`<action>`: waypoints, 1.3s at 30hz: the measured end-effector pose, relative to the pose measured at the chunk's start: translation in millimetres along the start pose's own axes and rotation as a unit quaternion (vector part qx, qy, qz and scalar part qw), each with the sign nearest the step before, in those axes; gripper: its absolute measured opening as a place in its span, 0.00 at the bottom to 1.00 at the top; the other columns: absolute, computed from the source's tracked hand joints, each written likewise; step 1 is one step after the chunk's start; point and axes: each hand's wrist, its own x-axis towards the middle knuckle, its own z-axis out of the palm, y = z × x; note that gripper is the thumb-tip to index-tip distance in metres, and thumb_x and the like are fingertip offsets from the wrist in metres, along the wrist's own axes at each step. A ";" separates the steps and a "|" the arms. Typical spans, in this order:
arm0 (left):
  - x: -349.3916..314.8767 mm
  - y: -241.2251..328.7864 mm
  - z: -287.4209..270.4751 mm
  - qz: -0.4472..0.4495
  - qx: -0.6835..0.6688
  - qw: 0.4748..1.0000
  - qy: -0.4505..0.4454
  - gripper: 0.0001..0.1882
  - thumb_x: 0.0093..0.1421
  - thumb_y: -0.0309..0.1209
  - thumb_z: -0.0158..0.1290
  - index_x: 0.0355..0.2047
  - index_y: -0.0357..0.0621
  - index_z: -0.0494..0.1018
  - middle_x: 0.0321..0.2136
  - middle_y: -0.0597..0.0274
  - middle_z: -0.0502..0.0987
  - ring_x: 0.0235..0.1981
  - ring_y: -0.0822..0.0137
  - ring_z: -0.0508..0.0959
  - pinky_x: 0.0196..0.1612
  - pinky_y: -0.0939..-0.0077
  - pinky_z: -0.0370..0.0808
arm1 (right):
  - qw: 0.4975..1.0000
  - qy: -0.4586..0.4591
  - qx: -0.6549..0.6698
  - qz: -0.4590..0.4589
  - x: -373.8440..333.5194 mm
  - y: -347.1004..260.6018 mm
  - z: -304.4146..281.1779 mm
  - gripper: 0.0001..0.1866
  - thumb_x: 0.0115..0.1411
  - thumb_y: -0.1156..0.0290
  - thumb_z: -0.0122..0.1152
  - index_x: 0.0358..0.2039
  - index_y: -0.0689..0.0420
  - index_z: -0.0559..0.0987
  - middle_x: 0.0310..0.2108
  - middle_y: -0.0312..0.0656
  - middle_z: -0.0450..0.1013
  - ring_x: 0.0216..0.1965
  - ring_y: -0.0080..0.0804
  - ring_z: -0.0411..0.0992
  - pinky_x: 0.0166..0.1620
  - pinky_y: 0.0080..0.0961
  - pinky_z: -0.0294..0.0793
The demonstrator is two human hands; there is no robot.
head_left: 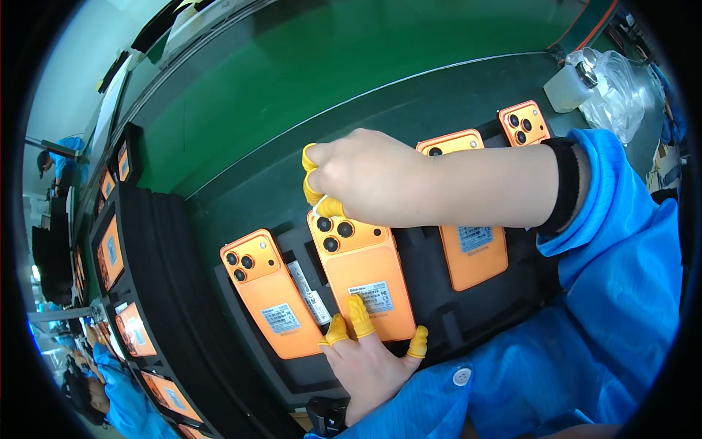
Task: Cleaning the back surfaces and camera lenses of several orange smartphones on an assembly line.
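Observation:
The middle orange smartphone (376,267) lies back up, with a camera cluster and a printed label. My left hand (373,369) straddles its lower end: the thumb at the right edge, one finger over the label, another by the left edge. Yellow finger cots cover these fingertips. My right hand (347,175) reaches over from the right, its yellow-tipped fingers curled at the phone's top left corner. What they pinch, if anything, is hidden. A second orange phone (270,293) rests to the left. My right forearm crosses another phone (475,263).
Under the phones is a black tray (417,274) with recesses; a white label strip (311,293) lies in it. Another phone (523,121) shows at far right, near a white bottle (570,88) and clear plastic (618,95). Black trays with several phones (135,329) stand left.

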 end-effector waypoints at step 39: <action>10.8 22.3 9.9 -0.043 0.063 0.993 0.090 0.46 0.41 0.54 0.57 0.46 0.23 0.58 0.33 0.39 0.62 0.37 0.44 0.64 0.41 0.56 0.62 | 0.866 0.219 -0.168 0.417 -281.2 82.3 -16.1 0.05 0.41 0.77 0.60 0.19 0.62 0.73 0.26 0.44 0.66 0.29 0.40 0.69 0.31 0.32 0.70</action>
